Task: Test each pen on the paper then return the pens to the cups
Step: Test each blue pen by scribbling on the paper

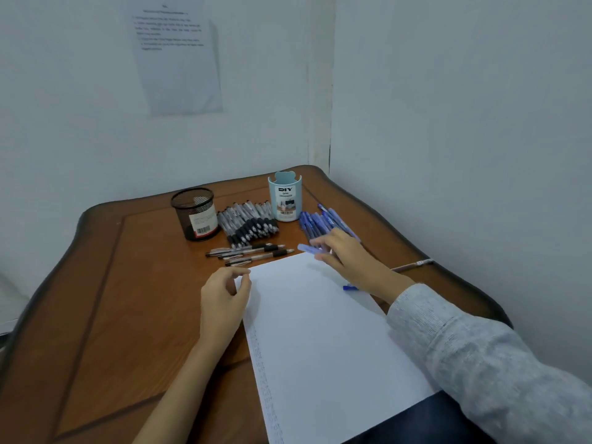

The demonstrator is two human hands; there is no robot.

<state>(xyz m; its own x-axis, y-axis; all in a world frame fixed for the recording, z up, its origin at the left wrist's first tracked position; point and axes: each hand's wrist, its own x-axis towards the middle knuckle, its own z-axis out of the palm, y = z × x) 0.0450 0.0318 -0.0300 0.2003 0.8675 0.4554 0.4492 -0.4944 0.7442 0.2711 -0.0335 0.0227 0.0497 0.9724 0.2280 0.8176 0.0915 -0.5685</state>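
- The right hand (346, 256), centre right of the frame, reaches with fingers spread over the heap of blue plastic pens (315, 221). One blurred blue pen (308, 249) lies at its fingertips; I cannot tell if it is gripped.
- The left hand (224, 294), mid-frame, is curled, thumb meeting forefinger at the corner of the white paper sheet (320, 341). Whether it pinches the sheet is unclear.
- The pens look light, stiff, smooth and likely to roll, so they are best pinched mid-barrel.
- The black wire-mesh cup (194, 213) and pale blue plastic cup (285, 197) stand just above centre.
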